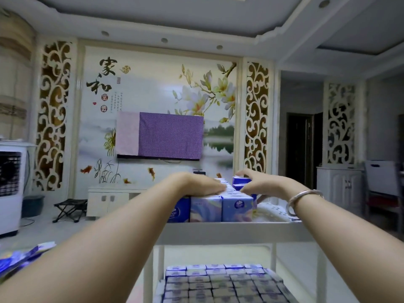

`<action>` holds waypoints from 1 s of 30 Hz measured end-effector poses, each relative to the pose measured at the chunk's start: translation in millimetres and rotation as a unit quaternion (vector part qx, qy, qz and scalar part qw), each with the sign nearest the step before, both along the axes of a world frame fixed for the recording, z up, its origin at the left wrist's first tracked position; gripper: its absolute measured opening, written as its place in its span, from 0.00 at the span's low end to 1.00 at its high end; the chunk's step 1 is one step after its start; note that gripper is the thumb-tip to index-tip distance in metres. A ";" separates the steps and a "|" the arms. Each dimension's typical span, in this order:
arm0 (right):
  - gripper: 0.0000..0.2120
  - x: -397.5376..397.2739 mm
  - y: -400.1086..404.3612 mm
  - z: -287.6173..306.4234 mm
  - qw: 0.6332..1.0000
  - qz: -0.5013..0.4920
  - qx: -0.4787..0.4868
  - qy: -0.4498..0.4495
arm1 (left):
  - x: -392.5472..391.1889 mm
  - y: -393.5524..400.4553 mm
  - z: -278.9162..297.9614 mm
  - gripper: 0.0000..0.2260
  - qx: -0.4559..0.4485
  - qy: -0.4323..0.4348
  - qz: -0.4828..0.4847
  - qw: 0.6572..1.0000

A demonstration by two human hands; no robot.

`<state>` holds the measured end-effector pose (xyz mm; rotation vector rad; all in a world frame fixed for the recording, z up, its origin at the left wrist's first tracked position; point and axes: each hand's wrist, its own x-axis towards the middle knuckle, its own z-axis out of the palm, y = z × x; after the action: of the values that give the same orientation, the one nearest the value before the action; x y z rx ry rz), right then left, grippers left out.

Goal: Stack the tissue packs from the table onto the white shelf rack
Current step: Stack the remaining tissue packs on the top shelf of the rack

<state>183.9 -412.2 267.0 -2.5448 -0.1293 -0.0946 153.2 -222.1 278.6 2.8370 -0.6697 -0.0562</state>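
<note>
The white shelf rack [229,234] stands right in front of me. Its top shelf holds a row of blue and lilac tissue packs [237,207]. My left hand [196,184] lies flat on top of the near packs with straight fingers. My right hand [261,182], with a silver bracelet on the wrist, arches over a blue tissue pack [240,181] at the far end of the row, fingers and thumb curled round it. The lower shelf is filled with several packs [218,283] in tight rows. More loose packs [19,258] lie at the bottom left edge.
A white perforated surface [275,212] shows on the top shelf to the right of the packs. Beyond are a covered wall TV [161,136], a low white cabinet [109,202], a folding stool [70,209] and a white air cooler [9,186] at left.
</note>
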 end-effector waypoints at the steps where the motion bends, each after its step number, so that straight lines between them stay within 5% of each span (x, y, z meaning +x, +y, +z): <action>1: 0.35 3.4 0.2 -3.5 1.000 -0.007 0.021 -0.005 | 1.2 0.2 0.4 0.22 0.000 0.005 -0.001 1.000; 3: 0.42 7.1 -0.5 -10.3 0.998 -0.021 0.064 -0.006 | 4.3 1.5 -0.3 0.22 -0.004 0.015 0.000 1.000; 8: 0.42 7.4 -5.5 -17.9 0.992 -0.071 0.101 0.005 | 13.5 2.4 -3.8 0.18 -0.028 0.036 0.008 0.999; 12: 0.17 -6.1 0.7 -18.4 0.999 -0.036 -0.007 0.016 | 21.7 5.0 -7.4 0.09 -0.017 0.035 0.010 0.999; 16: 0.03 -19.8 4.5 -19.8 0.999 0.039 -0.017 0.033 | 17.2 5.4 -5.5 0.25 -0.025 0.035 0.027 0.999; 22: 0.05 -10.9 1.3 -18.1 0.998 -0.019 -0.053 -0.002 | -1.7 3.6 -2.9 0.21 -0.042 -0.047 0.023 0.998; 26: 0.24 -14.6 0.9 -4.4 0.988 -0.047 0.102 -0.107 | -8.0 10.0 0.0 0.15 -0.159 -0.188 0.020 0.969; 30: 0.21 -51.3 37.5 21.7 0.959 0.046 0.162 -0.226 | -21.7 32.8 12.2 0.11 -0.246 -0.250 0.003 0.936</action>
<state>132.6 -374.6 288.7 -2.1468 -0.3769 -0.6106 131.5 -189.4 290.8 2.3596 -0.6510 0.7485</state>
